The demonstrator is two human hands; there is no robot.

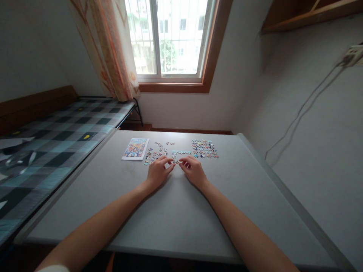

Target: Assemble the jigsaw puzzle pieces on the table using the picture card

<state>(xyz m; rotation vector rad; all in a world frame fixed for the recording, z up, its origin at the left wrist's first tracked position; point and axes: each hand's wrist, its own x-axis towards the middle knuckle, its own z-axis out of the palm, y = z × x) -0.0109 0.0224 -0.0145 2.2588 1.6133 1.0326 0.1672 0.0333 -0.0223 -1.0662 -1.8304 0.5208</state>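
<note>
Just below frame centre, your left hand [159, 172] and right hand [194, 170] pinched a puzzle piece [176, 162] from opposite sides; likely light and stiff with fragile tabs, it suited edge holds.

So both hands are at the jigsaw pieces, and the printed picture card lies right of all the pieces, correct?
Not quite: the head view shows the printed picture card left of all the jigsaw pieces. The left hand and right hand are indeed at the pieces.
</note>
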